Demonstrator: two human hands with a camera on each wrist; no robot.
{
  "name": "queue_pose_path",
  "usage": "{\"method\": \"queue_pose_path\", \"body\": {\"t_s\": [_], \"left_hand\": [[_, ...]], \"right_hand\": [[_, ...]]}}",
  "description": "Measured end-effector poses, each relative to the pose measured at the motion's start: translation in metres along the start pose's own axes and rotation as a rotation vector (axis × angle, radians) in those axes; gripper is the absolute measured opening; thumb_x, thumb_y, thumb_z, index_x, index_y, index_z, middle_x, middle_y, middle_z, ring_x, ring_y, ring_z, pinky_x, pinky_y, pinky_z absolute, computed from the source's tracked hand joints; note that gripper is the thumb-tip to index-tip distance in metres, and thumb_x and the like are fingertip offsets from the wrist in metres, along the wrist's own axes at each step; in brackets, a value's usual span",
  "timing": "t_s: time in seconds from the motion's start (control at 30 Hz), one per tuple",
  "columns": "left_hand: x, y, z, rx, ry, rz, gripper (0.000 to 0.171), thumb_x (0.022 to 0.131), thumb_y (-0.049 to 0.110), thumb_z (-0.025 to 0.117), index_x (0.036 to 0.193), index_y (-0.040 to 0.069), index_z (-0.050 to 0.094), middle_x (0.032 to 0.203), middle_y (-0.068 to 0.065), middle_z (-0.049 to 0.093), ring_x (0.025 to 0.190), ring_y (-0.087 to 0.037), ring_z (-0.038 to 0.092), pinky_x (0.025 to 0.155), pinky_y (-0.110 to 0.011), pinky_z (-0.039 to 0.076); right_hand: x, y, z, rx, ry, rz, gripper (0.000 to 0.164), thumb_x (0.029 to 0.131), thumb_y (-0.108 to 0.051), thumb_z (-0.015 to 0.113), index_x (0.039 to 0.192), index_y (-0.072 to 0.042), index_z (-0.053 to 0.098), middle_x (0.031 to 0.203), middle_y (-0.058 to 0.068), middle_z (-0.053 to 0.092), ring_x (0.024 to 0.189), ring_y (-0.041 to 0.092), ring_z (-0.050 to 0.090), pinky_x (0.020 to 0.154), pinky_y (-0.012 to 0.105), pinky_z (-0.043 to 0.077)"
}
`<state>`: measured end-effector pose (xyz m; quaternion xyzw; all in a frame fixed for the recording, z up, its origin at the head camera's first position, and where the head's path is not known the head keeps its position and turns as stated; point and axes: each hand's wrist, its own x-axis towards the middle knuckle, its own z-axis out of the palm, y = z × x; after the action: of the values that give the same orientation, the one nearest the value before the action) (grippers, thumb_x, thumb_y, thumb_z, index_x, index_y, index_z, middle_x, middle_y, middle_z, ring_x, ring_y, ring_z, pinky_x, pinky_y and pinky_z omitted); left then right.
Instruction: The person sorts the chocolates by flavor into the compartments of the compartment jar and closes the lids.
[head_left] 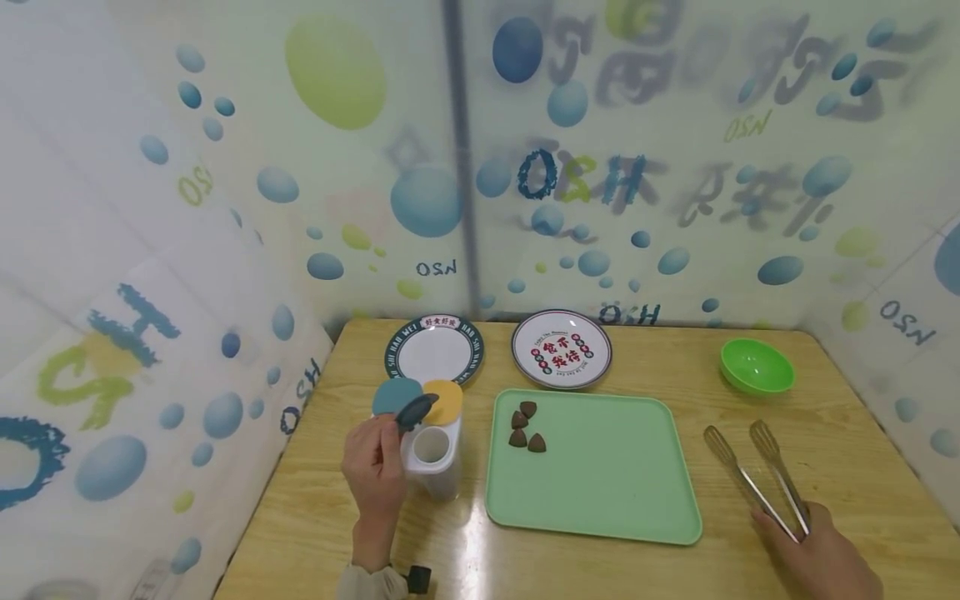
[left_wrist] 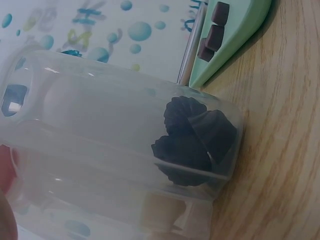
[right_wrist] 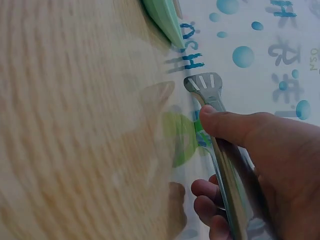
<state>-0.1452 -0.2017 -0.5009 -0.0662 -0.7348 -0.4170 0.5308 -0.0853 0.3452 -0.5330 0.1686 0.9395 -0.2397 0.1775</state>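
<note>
In the head view my left hand (head_left: 373, 467) pinches a dark grey flip lid (head_left: 415, 411), tilted up beside the round opening of a clear storage container (head_left: 442, 482). Its teal lid (head_left: 393, 395) and yellow lid (head_left: 444, 402) lie flat behind. The left wrist view shows several dark, ridged pieces (left_wrist: 182, 152) at the container's bottom and a pale piece (left_wrist: 162, 211) in the neighbouring compartment. My right hand (head_left: 821, 552) grips metal tongs (head_left: 780, 483), their slotted tips spread apart, right of the green tray (head_left: 600, 508).
Several small brown wedge-shaped pieces (head_left: 536, 442) lie on the tray's left side. Behind stand a green-rimmed plate (head_left: 433, 354) and a white plate with red characters (head_left: 562, 371). A bright green bowl (head_left: 757, 367) is at the back right. Printed curtains (head_left: 375, 208) enclose the wooden table (head_left: 300, 517).
</note>
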Motion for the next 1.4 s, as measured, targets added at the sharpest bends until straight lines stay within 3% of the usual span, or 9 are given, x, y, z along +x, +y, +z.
{"method": "queue_pose_path", "body": {"t_s": [0.33, 0.47, 0.63, 0.93, 1.03, 1.1, 1.23, 1.4], "left_hand": [[0.000, 0.000, 0.001, -0.018, 0.020, 0.031, 0.013, 0.085, -0.010, 0.061, 0.078, -0.004, 0.070, 0.076, -0.015, 0.071, 0.079, -0.032, 0.065, 0.092, -0.018, 0.045], [0.000, 0.000, 0.001, -0.020, 0.023, 0.033, 0.013, 0.085, -0.010, 0.061, 0.078, -0.004, 0.070, 0.075, -0.016, 0.071, 0.078, -0.032, 0.064, 0.092, -0.018, 0.045], [0.000, -0.001, 0.002, -0.022, 0.027, 0.040, 0.013, 0.083, -0.012, 0.061, 0.077, -0.005, 0.070, 0.075, -0.016, 0.070, 0.077, -0.034, 0.064, 0.091, -0.018, 0.045], [0.001, 0.002, 0.002, -0.031, 0.033, 0.055, 0.012, 0.084, -0.011, 0.061, 0.077, -0.006, 0.070, 0.073, -0.017, 0.070, 0.074, -0.033, 0.063, 0.088, -0.019, 0.045], [0.002, 0.002, 0.002, -0.041, 0.024, 0.058, 0.011, 0.082, -0.012, 0.062, 0.078, -0.006, 0.070, 0.074, -0.017, 0.070, 0.073, -0.031, 0.062, 0.087, -0.018, 0.045], [0.002, 0.002, 0.002, -0.045, 0.016, 0.060, 0.011, 0.083, -0.011, 0.062, 0.077, -0.005, 0.070, 0.074, -0.017, 0.070, 0.073, -0.030, 0.061, 0.087, -0.018, 0.044], [0.001, 0.000, 0.001, -0.052, 0.015, 0.063, 0.014, 0.085, -0.009, 0.059, 0.079, -0.004, 0.071, 0.076, -0.016, 0.071, 0.076, -0.028, 0.063, 0.088, -0.019, 0.045], [0.001, 0.001, 0.000, -0.058, 0.000, 0.060, 0.022, 0.088, -0.010, 0.056, 0.083, -0.001, 0.075, 0.078, -0.015, 0.074, 0.080, -0.026, 0.068, 0.090, -0.019, 0.046]], "right_hand": [[0.003, 0.002, 0.004, 0.056, -0.011, 0.061, 0.105, 0.091, -0.077, 0.036, 0.126, 0.022, 0.027, 0.082, 0.020, 0.059, 0.072, 0.029, 0.056, 0.056, 0.039, 0.046], [0.007, 0.003, 0.010, 0.076, 0.070, 0.086, 0.102, 0.090, -0.075, 0.043, 0.118, 0.022, 0.036, 0.087, 0.030, 0.058, 0.073, 0.035, 0.059, 0.054, 0.042, 0.048], [0.008, -0.003, 0.019, 0.048, 0.187, 0.146, 0.100, 0.089, -0.074, 0.048, 0.117, 0.022, 0.041, 0.099, 0.041, 0.049, 0.092, 0.054, 0.051, 0.062, 0.052, 0.046], [0.005, -0.012, 0.019, 0.037, 0.162, 0.164, 0.110, 0.090, -0.073, 0.047, 0.136, 0.023, 0.021, 0.116, 0.049, 0.033, 0.110, 0.064, 0.034, 0.081, 0.066, 0.041], [0.004, -0.014, 0.018, 0.049, 0.199, 0.165, 0.109, 0.090, -0.072, 0.046, 0.139, 0.021, 0.018, 0.120, 0.050, 0.030, 0.113, 0.066, 0.031, 0.086, 0.070, 0.035], [0.002, -0.018, 0.015, 0.067, 0.249, 0.149, 0.104, 0.092, -0.070, 0.045, 0.142, 0.018, 0.020, 0.126, 0.050, 0.029, 0.116, 0.066, 0.029, 0.090, 0.072, 0.031], [-0.001, -0.032, 0.012, 0.102, 0.365, 0.034, 0.083, 0.097, -0.058, 0.048, 0.142, 0.010, 0.033, 0.136, 0.045, 0.031, 0.123, 0.066, 0.026, 0.093, 0.074, 0.028], [-0.003, -0.059, 0.019, 0.140, 0.440, -0.152, 0.061, 0.100, -0.045, 0.053, 0.131, 0.007, 0.051, 0.129, 0.036, 0.049, 0.117, 0.057, 0.040, 0.090, 0.068, 0.032]]}}
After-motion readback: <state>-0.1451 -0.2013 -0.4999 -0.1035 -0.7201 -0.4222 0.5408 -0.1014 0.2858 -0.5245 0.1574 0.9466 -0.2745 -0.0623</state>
